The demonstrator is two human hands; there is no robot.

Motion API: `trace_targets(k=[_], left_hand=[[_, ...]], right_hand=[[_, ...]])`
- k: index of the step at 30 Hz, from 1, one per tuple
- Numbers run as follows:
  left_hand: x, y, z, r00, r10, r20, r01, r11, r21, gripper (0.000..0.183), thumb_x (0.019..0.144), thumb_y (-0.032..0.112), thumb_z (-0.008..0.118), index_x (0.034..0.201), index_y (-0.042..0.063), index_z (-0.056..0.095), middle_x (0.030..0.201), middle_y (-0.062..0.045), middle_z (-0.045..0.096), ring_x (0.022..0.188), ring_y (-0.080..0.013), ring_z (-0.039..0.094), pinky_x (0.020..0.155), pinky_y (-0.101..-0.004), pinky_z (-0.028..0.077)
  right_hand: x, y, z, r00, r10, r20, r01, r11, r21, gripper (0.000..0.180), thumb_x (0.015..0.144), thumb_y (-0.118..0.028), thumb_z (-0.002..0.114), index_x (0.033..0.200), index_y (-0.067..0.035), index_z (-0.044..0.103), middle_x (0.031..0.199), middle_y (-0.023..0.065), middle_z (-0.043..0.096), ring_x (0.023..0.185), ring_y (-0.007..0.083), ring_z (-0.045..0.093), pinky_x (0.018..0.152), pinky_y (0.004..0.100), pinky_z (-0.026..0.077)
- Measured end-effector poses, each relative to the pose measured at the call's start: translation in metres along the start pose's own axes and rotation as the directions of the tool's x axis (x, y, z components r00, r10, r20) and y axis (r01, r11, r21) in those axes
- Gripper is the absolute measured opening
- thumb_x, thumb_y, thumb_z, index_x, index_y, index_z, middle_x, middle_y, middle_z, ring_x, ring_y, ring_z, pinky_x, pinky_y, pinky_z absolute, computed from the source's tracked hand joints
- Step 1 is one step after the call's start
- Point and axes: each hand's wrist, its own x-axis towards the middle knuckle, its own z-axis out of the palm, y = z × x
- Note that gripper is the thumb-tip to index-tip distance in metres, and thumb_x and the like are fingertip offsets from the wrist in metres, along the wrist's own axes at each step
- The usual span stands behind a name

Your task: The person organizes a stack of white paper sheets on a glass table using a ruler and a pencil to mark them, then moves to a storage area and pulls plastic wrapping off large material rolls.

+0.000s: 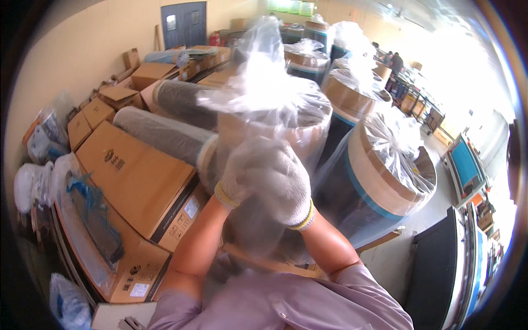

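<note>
Both hands wear off-white knitted gloves with yellow cuffs and are raised together in front of my chest. My left hand and my right hand meet, with clear plastic film bunched between and below them; the fingers are blurred and partly hidden. Just beyond the hands stands a large roll with a cardboard collar, wrapped in clear plastic film that is gathered upward at its top. To the right is another dark upright roll with a cardboard collar, a blue band and twisted film over its open end.
Cardboard boxes and film-wrapped rolls lying flat fill the left side. More upright wrapped rolls stand behind. At the right are a dark cabinet and a frame with a blue surface. People are far off at benches.
</note>
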Motion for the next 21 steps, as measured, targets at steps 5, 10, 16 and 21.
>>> trace_targets(k=[5, 10, 16, 21], left_hand=[[-0.022, -0.001, -0.060, 0.962, -0.166, -0.215, 0.165, 0.986, -0.019, 0.036, 0.106, 0.031, 0.051, 0.093, 0.001, 0.065, 0.082, -0.008, 0.067, 0.079, -0.0201, 0.064, 0.084, -0.0366, 0.053], [-0.076, -0.095, -0.206, 0.497, -0.308, -0.811, 0.257, 0.945, -0.201, 0.032, 0.106, 0.026, 0.054, 0.096, -0.002, 0.067, 0.085, -0.008, 0.071, 0.075, -0.0172, 0.065, 0.077, -0.0330, 0.053], [-0.252, -0.179, -0.394, 0.015, -0.593, -0.805, 0.904, 0.353, -0.243, 0.021, 0.099, 0.017, 0.057, 0.099, 0.000, 0.069, 0.086, -0.014, 0.069, 0.074, -0.0192, 0.064, 0.067, -0.0327, 0.053], [-0.269, -0.193, -0.407, -0.481, -0.780, -0.400, 0.868, -0.488, -0.092, 0.038, 0.102, 0.022, 0.051, 0.136, 0.006, 0.050, 0.101, -0.016, 0.069, 0.081, -0.0248, 0.065, 0.074, -0.0395, 0.051]], right_hand=[[-0.008, 0.025, -0.006, 0.959, 0.261, -0.112, -0.279, 0.940, -0.196, 0.031, 0.077, -0.006, 0.073, 0.108, -0.005, 0.069, 0.115, 0.0155, 0.066, 0.105, 0.0354, 0.061, 0.093, 0.0447, 0.048], [-0.043, 0.151, -0.055, 0.918, 0.337, 0.209, -0.047, 0.616, -0.786, 0.039, 0.090, -0.039, 0.061, 0.111, -0.007, 0.069, 0.114, 0.0158, 0.068, 0.110, 0.0391, 0.059, 0.101, 0.0483, 0.040], [0.003, 0.141, -0.040, 0.674, 0.633, 0.380, -0.351, 0.728, -0.589, 0.031, 0.091, -0.027, 0.062, 0.110, -0.003, 0.070, 0.108, 0.0127, 0.069, 0.100, 0.0278, 0.062, 0.092, 0.0393, 0.046], [-0.007, 0.147, -0.076, 0.572, 0.733, 0.369, -0.696, 0.672, -0.255, 0.022, 0.091, -0.011, 0.065, 0.110, 0.001, 0.071, 0.105, 0.0100, 0.069, 0.094, 0.0169, 0.062, 0.088, 0.0300, 0.049]])
